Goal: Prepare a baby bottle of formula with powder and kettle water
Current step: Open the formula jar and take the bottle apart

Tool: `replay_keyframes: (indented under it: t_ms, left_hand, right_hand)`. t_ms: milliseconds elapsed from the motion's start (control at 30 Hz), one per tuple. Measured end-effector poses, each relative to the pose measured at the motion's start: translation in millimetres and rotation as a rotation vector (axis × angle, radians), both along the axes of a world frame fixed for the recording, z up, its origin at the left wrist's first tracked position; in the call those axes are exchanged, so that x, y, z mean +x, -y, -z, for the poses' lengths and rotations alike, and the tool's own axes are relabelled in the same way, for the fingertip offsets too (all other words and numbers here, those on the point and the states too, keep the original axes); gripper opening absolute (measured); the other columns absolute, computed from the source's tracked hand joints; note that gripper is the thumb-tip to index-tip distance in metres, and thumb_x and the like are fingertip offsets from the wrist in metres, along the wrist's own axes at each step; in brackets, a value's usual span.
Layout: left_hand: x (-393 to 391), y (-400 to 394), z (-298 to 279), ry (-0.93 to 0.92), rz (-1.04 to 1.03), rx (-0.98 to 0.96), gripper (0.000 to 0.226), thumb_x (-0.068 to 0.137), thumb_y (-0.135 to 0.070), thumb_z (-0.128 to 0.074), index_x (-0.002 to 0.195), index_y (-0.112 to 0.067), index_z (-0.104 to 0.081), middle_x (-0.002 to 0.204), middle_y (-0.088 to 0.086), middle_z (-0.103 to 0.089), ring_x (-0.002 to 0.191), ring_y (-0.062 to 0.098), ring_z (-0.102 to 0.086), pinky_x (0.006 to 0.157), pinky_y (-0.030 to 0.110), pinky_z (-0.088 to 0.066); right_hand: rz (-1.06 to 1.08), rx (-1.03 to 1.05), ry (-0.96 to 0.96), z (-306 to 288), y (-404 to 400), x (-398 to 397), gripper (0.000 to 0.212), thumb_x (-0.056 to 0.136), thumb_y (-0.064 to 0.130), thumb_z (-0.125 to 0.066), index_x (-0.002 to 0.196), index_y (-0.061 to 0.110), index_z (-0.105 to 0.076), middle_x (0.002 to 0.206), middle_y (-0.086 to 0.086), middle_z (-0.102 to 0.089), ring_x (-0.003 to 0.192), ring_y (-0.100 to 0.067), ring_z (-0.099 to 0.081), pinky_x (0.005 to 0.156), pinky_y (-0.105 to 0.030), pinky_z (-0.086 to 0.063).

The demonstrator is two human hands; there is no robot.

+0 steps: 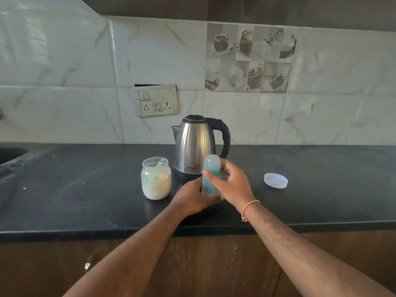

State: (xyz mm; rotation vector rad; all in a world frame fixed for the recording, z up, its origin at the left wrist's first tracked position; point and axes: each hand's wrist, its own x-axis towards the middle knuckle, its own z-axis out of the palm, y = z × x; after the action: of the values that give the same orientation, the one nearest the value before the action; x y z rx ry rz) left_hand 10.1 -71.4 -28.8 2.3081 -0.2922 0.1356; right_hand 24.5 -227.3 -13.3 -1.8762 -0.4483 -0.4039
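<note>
A baby bottle (211,168) with a teal collar and a clear cap stands upright on the black counter (85,189), just in front of the steel kettle (194,144). My left hand (192,198) grips the bottle's lower body. Around the collar, my right hand (231,183) curls its thumb and fingers. Left of the bottle, an open jar of formula powder (156,179) holds a green scoop (157,166).
The jar's white lid (275,180) lies on the counter to the right. A sink edge (10,153) shows at the far left. A switch and socket plate (157,101) sits on the tiled wall behind the kettle. The counter's front edge (107,231) runs below my wrists.
</note>
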Motion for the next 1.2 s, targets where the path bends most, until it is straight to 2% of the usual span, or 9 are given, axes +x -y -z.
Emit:
replay_keyframes:
  t_ms: [167,333,467,633,733,833,967,1100,1200]
  left_hand:
    - [-1.2,-1.5,-1.2,-0.011,0.019,0.019,0.056,0.091,-0.048,-0.082,0.139,-0.035,-0.057,0.126,-0.015,-0.072,0.114,0.007,-0.069,0.108,0.038,-0.057]
    - [2.6,-4.9,1.8,-0.053,-0.001,0.040,0.061,0.087,-0.059,-0.081,0.139,-0.035,-0.059,0.125,-0.016,-0.072,0.114,0.006,-0.069,0.107,0.041,-0.058]
    - [1.8,-2.6,1.0,-0.076,-0.021,0.055,0.068,0.087,-0.059,-0.080,0.145,-0.033,-0.056,0.134,-0.012,-0.070,0.120,0.010,-0.068,0.109,0.040,-0.056]
    - [0.4,-0.9,-2.5,-0.099,-0.019,0.094,0.072,0.087,-0.061,-0.079,0.148,-0.034,-0.052,0.137,-0.011,-0.068,0.123,0.012,-0.067,0.110,0.041,-0.056]
    - [-1.2,-2.0,-3.7,-0.116,-0.024,0.093,0.075,0.086,-0.064,-0.079,0.149,-0.034,-0.050,0.140,-0.010,-0.066,0.127,0.013,-0.064,0.113,0.045,-0.053]
    - [-3.1,-2.0,-5.1,-0.116,-0.042,0.103,0.078,0.085,-0.066,-0.078,0.150,-0.034,-0.047,0.144,-0.008,-0.064,0.131,0.015,-0.062,0.114,0.046,-0.050]
    - [-7.1,-0.4,-6.0,-0.111,-0.030,0.084,0.078,0.087,-0.063,-0.077,0.152,-0.033,-0.046,0.148,-0.007,-0.062,0.133,0.014,-0.060,0.114,0.041,-0.050]
    - [-5.1,-1.3,-6.1,-0.130,-0.019,0.053,0.076,0.089,-0.059,-0.078,0.152,-0.031,-0.046,0.149,-0.006,-0.061,0.134,0.014,-0.060,0.113,0.039,-0.051]
    - [-4.3,-0.6,-5.6,-0.129,-0.007,0.048,0.074,0.089,-0.058,-0.078,0.151,-0.030,-0.047,0.148,-0.006,-0.062,0.132,0.013,-0.061,0.112,0.038,-0.052]
  right_hand:
    - [0.018,0.015,0.026,-5.1,-6.0,-0.4,0.039,0.087,0.051,-0.084,0.119,0.041,-0.064,0.111,0.025,-0.068,0.104,0.002,-0.066,0.078,-0.007,-0.049]
    - [-0.092,0.076,-0.026,-5.9,4.6,5.7,0.043,0.088,0.048,-0.084,0.125,0.030,-0.073,0.117,0.014,-0.076,0.109,-0.007,-0.073,0.081,-0.022,-0.063]
    - [-0.131,0.047,-0.052,-10.7,7.1,7.6,0.044,0.093,0.041,-0.081,0.133,0.026,-0.069,0.121,0.013,-0.073,0.110,-0.006,-0.071,0.078,-0.016,-0.060]
    - [-0.170,0.101,-0.079,-5.7,8.2,10.1,0.038,0.095,0.033,-0.080,0.131,0.026,-0.069,0.122,0.010,-0.074,0.111,-0.009,-0.072,0.081,-0.020,-0.062]
    - [-0.199,0.222,-0.087,-13.4,8.1,11.3,0.030,0.098,0.031,-0.077,0.127,0.025,-0.072,0.114,0.011,-0.078,0.110,-0.009,-0.074,0.080,-0.019,-0.060]
    - [-0.192,0.302,-0.094,-39.7,9.9,23.0,0.036,0.099,0.039,-0.075,0.131,0.022,-0.072,0.120,0.008,-0.080,0.117,-0.009,-0.073,0.090,-0.029,-0.063]
    - [-0.135,0.178,-0.125,-59.2,21.4,43.7,0.032,0.104,0.048,-0.065,0.131,0.031,-0.066,0.121,0.005,-0.074,0.117,-0.018,-0.072,0.091,-0.045,-0.065]
    - [0.040,-0.026,-0.194,-66.3,43.6,62.1,0.054,0.110,0.059,-0.043,0.153,0.026,-0.042,0.126,-0.004,-0.061,0.099,-0.018,-0.067,0.076,-0.035,-0.063]
    - [0.186,-0.199,-0.277,-66.2,64.2,75.7,0.049,0.109,0.057,-0.046,0.142,0.022,-0.035,0.115,-0.004,-0.058,0.092,-0.018,-0.062,0.071,-0.035,-0.057]
